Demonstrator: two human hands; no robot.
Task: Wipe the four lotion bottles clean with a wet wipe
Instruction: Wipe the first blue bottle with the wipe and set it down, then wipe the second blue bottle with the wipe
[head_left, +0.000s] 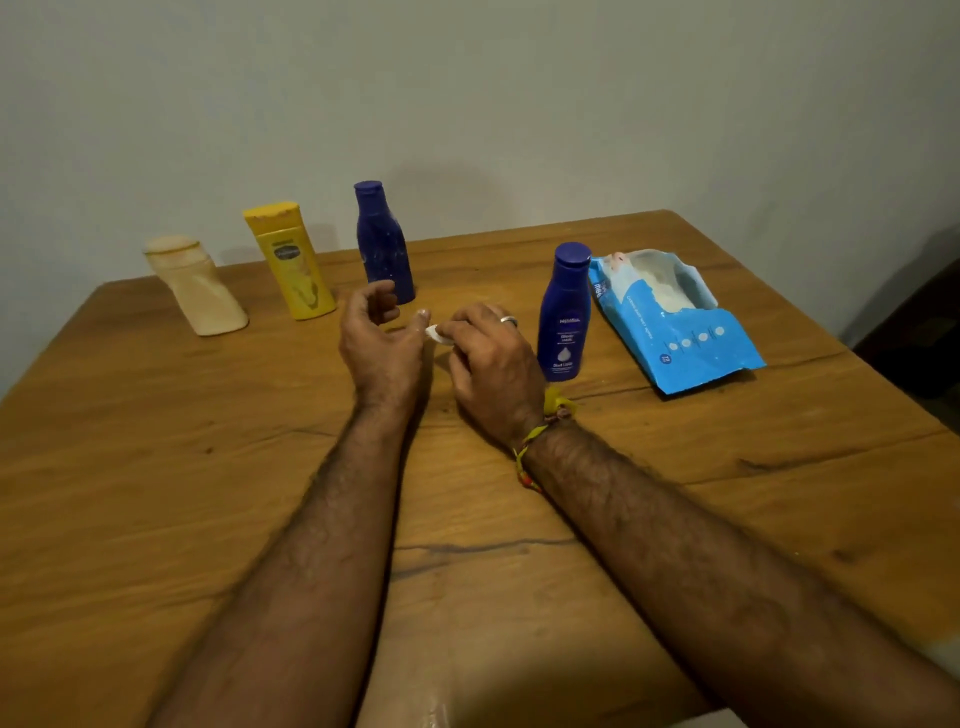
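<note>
- Four lotion bottles stand upright on the wooden tabletop (208, 509), none of them touched by a hand.
- Three stand in a row near the far left edge: a cream bottle (200, 288), a yellow bottle (293, 262) just beside it, and a dark blue bottle (383, 244) to the right of that.
- The fourth, a second dark blue bottle (563, 317) with a printed label, stands apart to the right, just beside the wipes pack.
- One blue wipes pack (675, 325) lies flat at the right, its top torn open and white wipes showing inside.
- One small white wet wipe (435, 335), mostly hidden, sits between the two hands above the middle of the tabletop.
- The right hand (493, 364) has its fingers curled and pinches the wipe; it bears one ring and a yellow thread band at the wrist.
- The left hand (379, 338) meets the wipe with its thumb tip, the other fingers loosely curled; whether it truly grips the wipe I cannot tell.
</note>
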